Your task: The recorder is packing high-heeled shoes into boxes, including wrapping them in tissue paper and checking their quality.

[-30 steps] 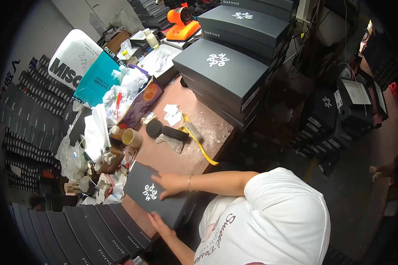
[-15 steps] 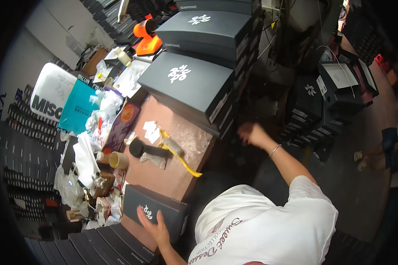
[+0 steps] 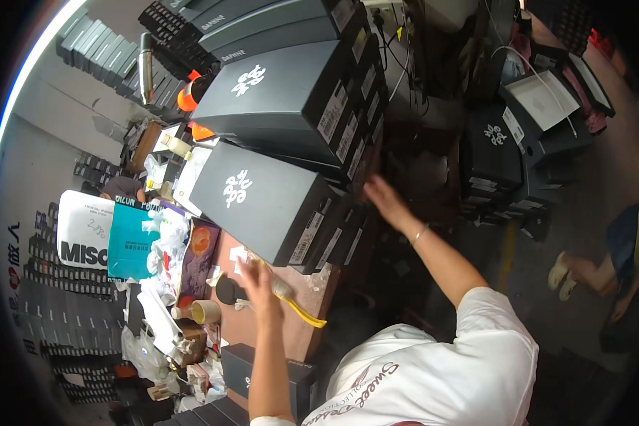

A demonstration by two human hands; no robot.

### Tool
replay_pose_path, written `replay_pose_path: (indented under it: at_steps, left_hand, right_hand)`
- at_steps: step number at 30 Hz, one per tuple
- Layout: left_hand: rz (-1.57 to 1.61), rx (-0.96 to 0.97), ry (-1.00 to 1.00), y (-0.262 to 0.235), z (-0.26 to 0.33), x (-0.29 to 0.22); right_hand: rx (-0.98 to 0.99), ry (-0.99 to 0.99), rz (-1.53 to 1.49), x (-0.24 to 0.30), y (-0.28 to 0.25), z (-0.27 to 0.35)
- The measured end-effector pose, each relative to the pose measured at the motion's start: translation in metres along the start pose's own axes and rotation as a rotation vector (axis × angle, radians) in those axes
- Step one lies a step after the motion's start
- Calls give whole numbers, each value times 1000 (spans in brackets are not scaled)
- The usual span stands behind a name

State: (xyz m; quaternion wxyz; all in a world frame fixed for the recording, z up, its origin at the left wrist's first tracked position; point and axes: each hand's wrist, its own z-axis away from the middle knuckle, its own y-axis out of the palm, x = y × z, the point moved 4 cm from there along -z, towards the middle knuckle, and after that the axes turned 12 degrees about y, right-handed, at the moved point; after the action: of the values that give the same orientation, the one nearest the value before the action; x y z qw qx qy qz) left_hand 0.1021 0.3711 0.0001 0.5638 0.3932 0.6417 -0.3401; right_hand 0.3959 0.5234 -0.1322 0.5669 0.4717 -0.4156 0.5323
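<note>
The left hand (image 3: 254, 278) has left the small dark box (image 3: 263, 369) at the near table edge and now rests, fingers loosely spread and empty, on the yellow-handled brush (image 3: 291, 302). The right hand (image 3: 382, 199), open and blurred, has reached farther toward the stacked black shoe boxes (image 3: 277, 202). The box lies released, unlike half a second ago.
</note>
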Motion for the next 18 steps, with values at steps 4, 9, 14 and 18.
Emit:
replay_pose_path:
  at_steps: [4,9,14,18]
  left_hand:
    - [-230,179,629,43,-32,-119]
    - [-902,449,1089,146,-75,-196]
    - [-941,732,918,195,-129,-169]
    - [-1068,665,1081,192,-124,-155]
  right_hand:
    - [54,246,-442,-52,-16,-80]
    - [-276,-24,-386,-45,-7,-134]
    - [-301,-150,-598,-39,13,-149]
    - [-210,-70,-539,12,12,-111]
